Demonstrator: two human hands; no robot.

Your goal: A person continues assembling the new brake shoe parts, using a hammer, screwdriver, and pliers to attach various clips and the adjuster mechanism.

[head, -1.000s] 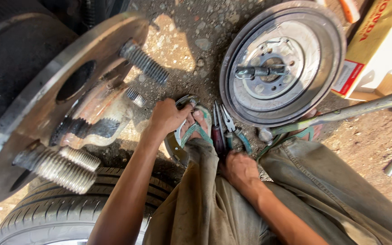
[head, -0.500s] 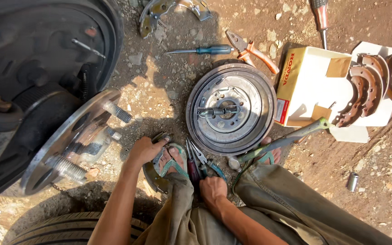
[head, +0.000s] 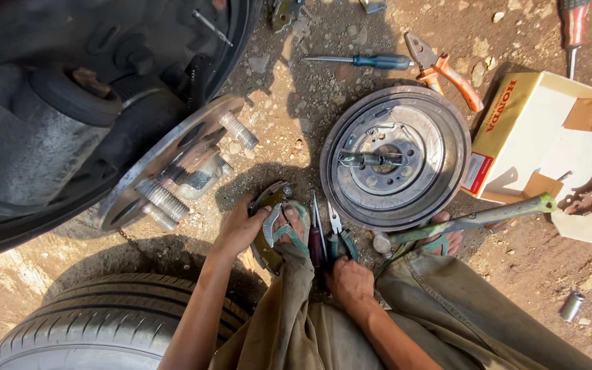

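Low in the middle of the frame, the left hand (head: 241, 229) closes around the edge of a curved brake shoe (head: 268, 226) lying on the dirt beside a sandalled foot (head: 294, 229). Just right of it, the right hand (head: 349, 282) rests on the handles of 2 pliers (head: 337, 236) on the ground; how tightly it grips them I cannot tell. A brake drum (head: 395, 157) lies above them at centre right, a wheel hub (head: 173, 164) with studs at left, and a tyre (head: 104, 322) at lower left.
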